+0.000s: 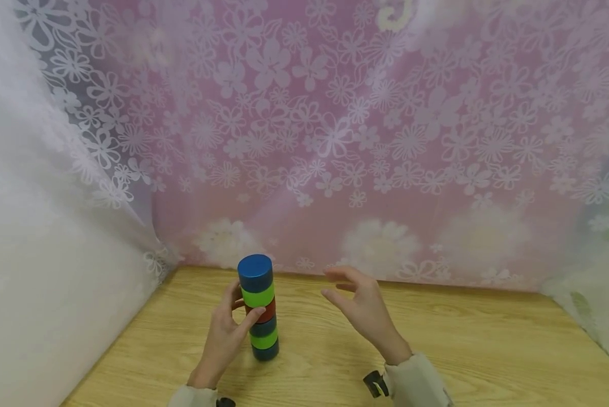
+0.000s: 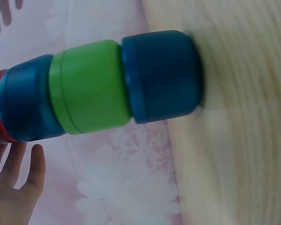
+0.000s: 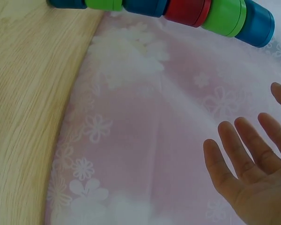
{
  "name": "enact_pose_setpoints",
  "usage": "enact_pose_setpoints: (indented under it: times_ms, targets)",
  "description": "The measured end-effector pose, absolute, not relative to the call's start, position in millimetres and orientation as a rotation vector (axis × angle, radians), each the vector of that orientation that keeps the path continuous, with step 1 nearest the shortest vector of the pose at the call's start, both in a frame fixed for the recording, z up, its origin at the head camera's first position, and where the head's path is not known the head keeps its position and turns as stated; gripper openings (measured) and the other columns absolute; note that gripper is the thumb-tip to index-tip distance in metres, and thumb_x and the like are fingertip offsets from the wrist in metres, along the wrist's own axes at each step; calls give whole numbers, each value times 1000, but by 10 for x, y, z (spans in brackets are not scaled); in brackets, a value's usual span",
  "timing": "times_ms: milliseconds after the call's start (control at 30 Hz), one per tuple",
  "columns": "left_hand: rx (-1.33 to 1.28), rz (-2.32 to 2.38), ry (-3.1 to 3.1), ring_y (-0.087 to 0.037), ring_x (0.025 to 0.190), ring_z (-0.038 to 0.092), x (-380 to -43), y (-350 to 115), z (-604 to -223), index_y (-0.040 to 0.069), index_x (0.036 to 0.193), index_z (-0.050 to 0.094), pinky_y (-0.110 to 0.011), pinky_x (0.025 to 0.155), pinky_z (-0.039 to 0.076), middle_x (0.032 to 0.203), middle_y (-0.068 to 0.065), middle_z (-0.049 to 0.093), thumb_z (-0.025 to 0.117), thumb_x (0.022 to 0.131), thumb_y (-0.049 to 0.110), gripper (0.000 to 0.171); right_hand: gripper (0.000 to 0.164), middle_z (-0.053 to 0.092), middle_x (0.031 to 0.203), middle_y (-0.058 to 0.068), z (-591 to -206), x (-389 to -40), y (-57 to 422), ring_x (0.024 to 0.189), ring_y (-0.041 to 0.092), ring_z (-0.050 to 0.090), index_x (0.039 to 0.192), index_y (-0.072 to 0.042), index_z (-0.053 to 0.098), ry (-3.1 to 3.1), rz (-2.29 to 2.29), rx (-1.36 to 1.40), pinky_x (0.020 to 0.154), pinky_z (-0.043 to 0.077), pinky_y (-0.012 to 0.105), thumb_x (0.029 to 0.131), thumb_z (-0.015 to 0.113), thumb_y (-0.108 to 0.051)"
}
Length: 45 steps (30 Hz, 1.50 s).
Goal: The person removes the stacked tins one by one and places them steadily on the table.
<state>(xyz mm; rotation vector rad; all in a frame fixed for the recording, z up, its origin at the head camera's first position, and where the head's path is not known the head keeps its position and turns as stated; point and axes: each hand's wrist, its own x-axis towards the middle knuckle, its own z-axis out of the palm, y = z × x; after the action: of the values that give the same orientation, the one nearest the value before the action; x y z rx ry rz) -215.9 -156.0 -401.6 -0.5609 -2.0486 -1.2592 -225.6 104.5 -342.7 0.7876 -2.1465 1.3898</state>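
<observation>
A tall column of several round tins with blue, green and red sides stands on the wooden table. My left hand [image 1: 221,338] holds the column around its red tin [image 1: 266,310], thumb in front and fingers partly hidden behind. A green tin [image 1: 258,297] and a blue tin [image 1: 255,272] sit above the red one. Below it come another blue tin [image 2: 28,101], a green tin [image 2: 91,89] and a blue bottom tin [image 2: 164,77]. To the right of the column, my right hand [image 1: 369,311] hovers in the air with loosely bent fingers, touching nothing.
The light wooden table [image 1: 467,339] ends at a pink flowered curtain [image 1: 304,141] behind. Pale cloth hangs along the left side [image 1: 55,254] and the right side. Dark bands show at both wrists.
</observation>
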Motion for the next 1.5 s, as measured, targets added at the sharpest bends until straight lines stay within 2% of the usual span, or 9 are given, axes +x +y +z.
enact_pose_setpoints:
  times_ms: [133,333,533,700,967,1233,1500]
  targets:
    - [-562,-1264,-2049,-22,105,64,-2165,-1552,-4036,0,142,48,-43,85,56,119,-10,68,76,89,-3,60,33,71,115,11,-3397,-2259,981,107,34,67,117,-1,71,-2156,1413,756,91,56,49,86,78,4]
    - [-537,-1264,-2059,-21,106,64,-2196,-1578,-4070,-1,142,48,-42,84,57,119,-10,68,77,87,-3,62,31,70,113,10,-3328,-2244,835,106,36,67,118,-4,72,-2158,1521,733,93,54,55,89,77,2]
    - [-535,-1265,-2052,-21,105,65,-2203,-1586,-4083,1,141,49,-38,82,57,118,-10,68,79,86,-4,63,32,69,119,9,-3290,-2234,724,110,29,65,121,-5,71,-2133,1555,763,92,55,49,89,77,0]
    - [-567,-1253,-2028,-23,103,66,-2207,-1579,-4091,1,142,49,-35,80,58,117,-11,69,78,85,-6,64,33,70,120,8,-3291,-2239,656,111,26,65,121,-4,70,-2103,1550,792,93,55,48,89,77,-1]
    - [-565,-1259,-2023,-21,103,65,-2205,-1567,-4083,1,142,48,-34,78,58,118,-11,68,79,85,-6,65,39,67,124,10,-3277,-2264,544,115,28,63,126,-4,67,-2097,1570,853,95,53,55,89,78,-2]
    - [-572,-1252,-2018,-24,102,65,-2185,-1554,-4045,1,142,48,-35,78,58,118,-12,67,78,86,-6,64,42,65,129,12,-3304,-2308,477,118,29,62,129,-2,65,-2110,1546,942,97,53,51,89,77,-1]
    - [-579,-1253,-2005,-22,102,64,-2177,-1556,-4046,1,142,49,-36,77,58,118,-11,68,78,85,-7,64,52,59,139,12,-3288,-2322,440,125,30,57,136,-3,60,-2109,1602,996,102,48,56,87,78,2]
